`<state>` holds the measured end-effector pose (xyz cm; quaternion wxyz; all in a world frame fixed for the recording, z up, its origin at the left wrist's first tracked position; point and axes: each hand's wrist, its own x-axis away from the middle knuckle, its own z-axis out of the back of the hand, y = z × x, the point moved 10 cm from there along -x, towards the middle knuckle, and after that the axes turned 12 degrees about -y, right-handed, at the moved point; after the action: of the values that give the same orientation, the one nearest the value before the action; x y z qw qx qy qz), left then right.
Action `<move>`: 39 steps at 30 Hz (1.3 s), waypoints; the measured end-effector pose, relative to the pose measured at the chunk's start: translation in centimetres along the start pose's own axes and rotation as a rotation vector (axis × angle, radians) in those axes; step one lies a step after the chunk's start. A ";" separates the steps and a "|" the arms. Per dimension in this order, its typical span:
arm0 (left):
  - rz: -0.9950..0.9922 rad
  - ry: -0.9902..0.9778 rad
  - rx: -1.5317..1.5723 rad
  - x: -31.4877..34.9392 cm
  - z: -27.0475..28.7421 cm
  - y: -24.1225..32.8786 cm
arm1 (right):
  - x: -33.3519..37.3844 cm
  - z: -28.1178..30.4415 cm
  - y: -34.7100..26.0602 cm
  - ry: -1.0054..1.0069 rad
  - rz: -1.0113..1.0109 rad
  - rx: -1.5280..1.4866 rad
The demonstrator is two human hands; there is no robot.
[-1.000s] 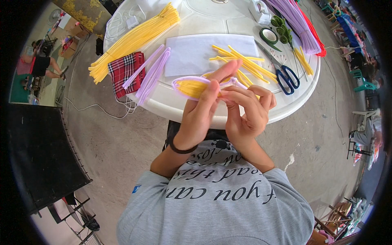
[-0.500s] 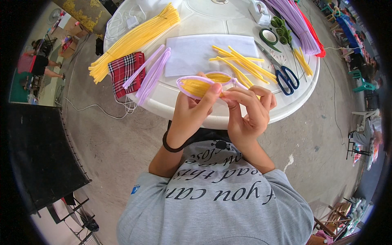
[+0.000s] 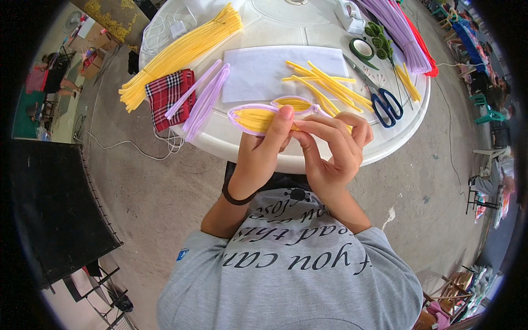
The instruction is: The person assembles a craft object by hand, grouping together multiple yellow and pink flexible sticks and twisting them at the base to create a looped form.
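Note:
Between my hands, over the near edge of the round white table (image 3: 231, 137), is a pipe-cleaner petal piece (image 3: 251, 119), two yellow-filled ovals outlined in lilac. My left hand (image 3: 265, 140) pinches the nearer oval with the thumb on top. At the piece's right end my right hand (image 3: 333, 143) closes its thumb and forefinger around the joining point, whose details are hidden by the fingertips. Beyond lies a white sheet (image 3: 258, 71) with loose yellow pipe cleaners (image 3: 330, 85) at its right side. Lilac pipe cleaners (image 3: 206, 104) lie to the left, partly over a folded red plaid cloth (image 3: 165, 102).
A thick yellow pipe-cleaner bundle (image 3: 187, 49) stretches along the table's left. At the right are blue-handled scissors (image 3: 386, 107), green tape (image 3: 363, 50), a tape dispenser (image 3: 350, 16), green coiled stems (image 3: 377, 41) and a lilac bundle (image 3: 399, 38). A white cable (image 3: 126, 154) trails on the floor.
The petal piece has shifted slightly left and tilted, so its nearer oval faces up more. My left hand has turned and moved a little right; my right hand keeps its pinch.

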<state>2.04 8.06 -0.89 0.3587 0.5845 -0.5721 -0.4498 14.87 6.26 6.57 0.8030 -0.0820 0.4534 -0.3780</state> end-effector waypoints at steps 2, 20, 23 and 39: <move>0.038 0.054 0.040 0.1 0.1 0.3 | 0.1 0.5 -0.1 0.029 0.022 0.046; 0.058 0.145 0.062 0.5 0.8 0.0 | -0.5 1.1 -2.0 -0.021 0.286 0.349; 0.055 0.144 0.068 0.6 0.8 -0.3 | 0.0 0.5 -2.1 -0.067 0.388 0.414; 0.061 0.107 0.038 0.5 1.2 -1.2 | -0.4 1.0 -3.5 -0.079 0.493 0.461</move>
<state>1.27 7.77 -2.52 0.3912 0.5966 -0.5781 -0.3961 13.66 3.85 9.10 0.8847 0.1993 0.3306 -0.2614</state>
